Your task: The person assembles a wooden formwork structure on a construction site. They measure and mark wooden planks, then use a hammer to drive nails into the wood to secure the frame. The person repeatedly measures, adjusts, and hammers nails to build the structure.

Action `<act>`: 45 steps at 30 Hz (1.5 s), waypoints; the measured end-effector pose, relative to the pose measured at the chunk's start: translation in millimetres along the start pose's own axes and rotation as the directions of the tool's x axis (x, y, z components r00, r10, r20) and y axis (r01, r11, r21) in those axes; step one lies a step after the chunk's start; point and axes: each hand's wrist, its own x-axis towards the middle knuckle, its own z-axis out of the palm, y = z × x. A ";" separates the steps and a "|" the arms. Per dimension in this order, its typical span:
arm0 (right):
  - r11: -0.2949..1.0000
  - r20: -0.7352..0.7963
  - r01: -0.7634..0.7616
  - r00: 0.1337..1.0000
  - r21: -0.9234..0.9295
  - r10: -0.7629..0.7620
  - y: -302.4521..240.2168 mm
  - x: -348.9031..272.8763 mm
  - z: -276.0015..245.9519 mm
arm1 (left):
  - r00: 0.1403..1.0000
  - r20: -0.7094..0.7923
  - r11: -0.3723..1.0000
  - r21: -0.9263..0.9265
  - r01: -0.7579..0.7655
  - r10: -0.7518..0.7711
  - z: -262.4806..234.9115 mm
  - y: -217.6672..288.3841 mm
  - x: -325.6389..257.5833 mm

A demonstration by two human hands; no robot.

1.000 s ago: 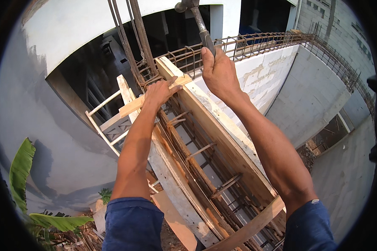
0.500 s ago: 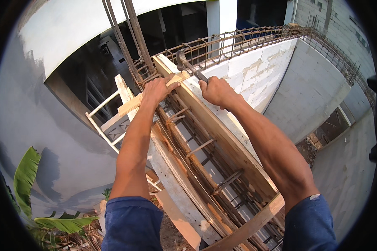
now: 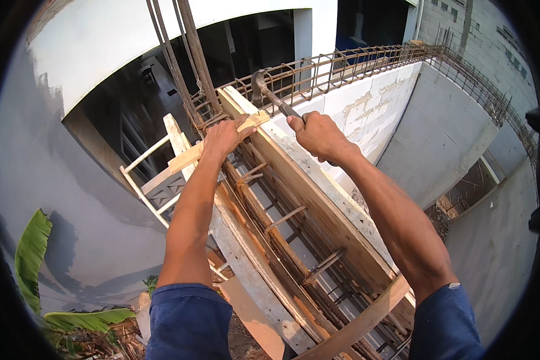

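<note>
My right hand [image 3: 318, 137] grips the handle of a claw hammer [image 3: 263, 87], whose head is down on the top edge of the outer formwork board [image 3: 318, 198]. My left hand [image 3: 223, 137] holds a short wooden cross strip [image 3: 189, 157] laid across the two formwork boards, pressing it near its right end. Between the boards runs a rebar cage [image 3: 282, 240] with stirrups. Vertical rebar bars [image 3: 189, 54] rise just behind my left hand.
A white ladder-like frame [image 3: 147, 180] leans at the left of the formwork. A block wall [image 3: 378, 114] topped with a long rebar cage [image 3: 354, 60] runs to the right. Banana leaves [image 3: 33, 258] and the ground lie far below at left.
My right hand swung the hammer down from high above to the board's top edge. My left hand stayed on the cross strip.
</note>
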 end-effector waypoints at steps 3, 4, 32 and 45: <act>0.893 -0.380 0.404 0.872 0.199 -0.310 -6.6 3.1 -0.6 | 0.999 -0.030 0.998 -0.057 -0.035 0.033 -2.8 0.2 0.8; 0.873 -0.441 0.438 0.841 0.214 -0.313 -10.5 4.4 4.0 | 0.999 -0.021 0.999 -0.038 -0.035 0.034 -3.5 0.4 0.8; 0.787 0.297 -0.464 0.882 0.408 0.366 205.2 -200.2 -28.8 | 0.945 -0.321 0.987 0.121 0.109 -0.065 -30.8 -0.5 -96.1; 0.945 0.116 -0.295 0.953 0.140 0.280 180.0 -213.1 -37.8 | 0.981 -0.087 0.889 0.443 -0.118 0.173 -3.0 35.6 -32.0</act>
